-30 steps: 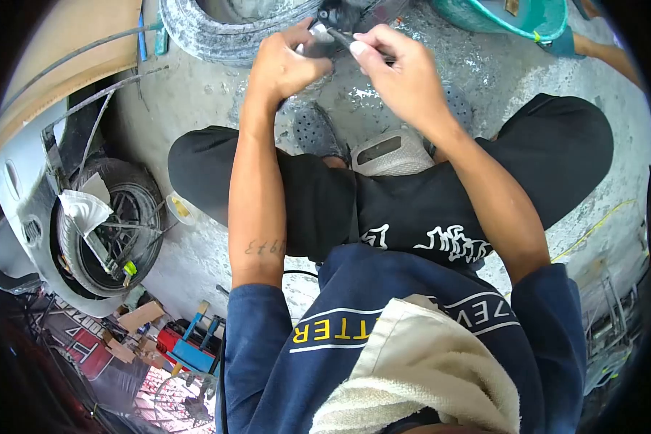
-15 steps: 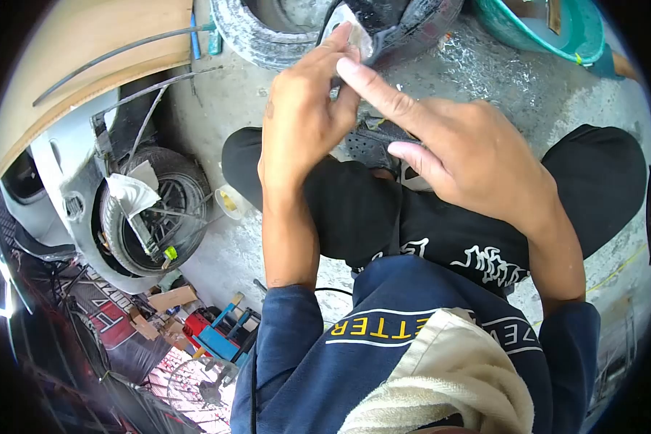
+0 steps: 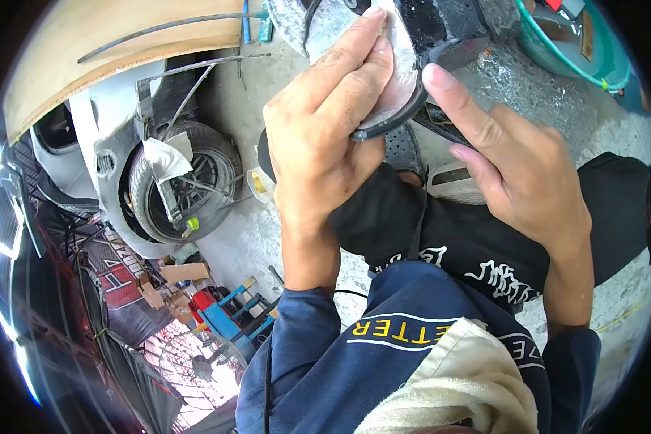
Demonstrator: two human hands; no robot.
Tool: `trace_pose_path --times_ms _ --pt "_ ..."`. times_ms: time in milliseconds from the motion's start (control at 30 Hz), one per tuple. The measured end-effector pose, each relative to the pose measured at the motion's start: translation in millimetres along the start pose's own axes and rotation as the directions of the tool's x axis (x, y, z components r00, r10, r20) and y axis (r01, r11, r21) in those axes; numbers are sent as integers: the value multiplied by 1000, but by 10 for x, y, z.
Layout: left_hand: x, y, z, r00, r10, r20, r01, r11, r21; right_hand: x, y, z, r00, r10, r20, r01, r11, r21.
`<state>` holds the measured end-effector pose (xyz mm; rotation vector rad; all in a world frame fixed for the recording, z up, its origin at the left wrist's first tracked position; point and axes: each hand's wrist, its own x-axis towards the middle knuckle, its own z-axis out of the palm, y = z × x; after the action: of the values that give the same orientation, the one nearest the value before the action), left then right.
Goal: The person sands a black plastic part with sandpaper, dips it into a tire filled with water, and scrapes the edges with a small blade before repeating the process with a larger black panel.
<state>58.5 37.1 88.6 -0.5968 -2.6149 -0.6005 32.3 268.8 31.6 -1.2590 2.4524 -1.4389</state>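
Head view: far and left of centre, the left hand [image 3: 318,134] lays two fingers flat on the pale face [image 3: 401,83] of a black-rimmed part; skin also shows below the rim [image 3: 394,126], but whether it grips there or merely steadies, I cannot tell. That part sits at the far middle, between the two hands, and what carries it is hidden. Too much push from the flat fingers could mark the pale face if it is soft, or rock the part if its support is loose. To the right, the right hand [image 3: 521,163] holds nothing visible, forefinger stretched out and thumb spread; its fingertip is at the outer rim, touching or just beside it, and a slip there could smudge or knock that edge.

As for room, at left the wheel [image 3: 206,177] stands well apart from the left hand, with a white cup [image 3: 266,189] nearer, beside the forearm. Under the rim, a shoe [image 3: 401,152] and black trousers [image 3: 383,224] limit downward movement. Rightward, open floor [image 3: 564,119] runs between the right hand and the green tub [image 3: 597,81], whose rim bounds the far right.
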Motion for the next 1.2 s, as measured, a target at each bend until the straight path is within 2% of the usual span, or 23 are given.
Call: trace_pose_path --times_ms 233,367,467,667,867,933,1067,1133,1200 --pt "66 179 -71 999 -23 -32 22 999 -35 -29 -43 -21 997 -56 -62 59 997 54" --pt "13 126 -24 998 11 -58 -14 999 -49 -41 -52 3 993 -71 -98 77 995 65" --pt "-12 103 5 996 22 -87 -28 997 -72 -45 -35 -1 996 -67 -64 70 996 48" --pt "-52 111 25 996 -46 -75 36 992 -124 -46 -20 24 997 -58 -55 62 996 69" --pt "-98 12 67 997 5 -77 -10 998 -60 -51 11 48 998 -46 -47 48 998 44" --pt "-106 -31 71 998 38 -40 -36 998 42 -45 15 32 999 -41 -28 42 999 21" --pt "-78 -101 85 992 99 -72 -90 989 121 -36 36 26 999 -53 -8 53 998 21" --pt "-93 -323 58 917 396 -41 -360 868 341 -49 62 54 998 -64 -19 64 997 33" --pt "-120 -319 26 940 339 -45 -306 891 337 -53 76 79 997 -76 -30 77 996 44"
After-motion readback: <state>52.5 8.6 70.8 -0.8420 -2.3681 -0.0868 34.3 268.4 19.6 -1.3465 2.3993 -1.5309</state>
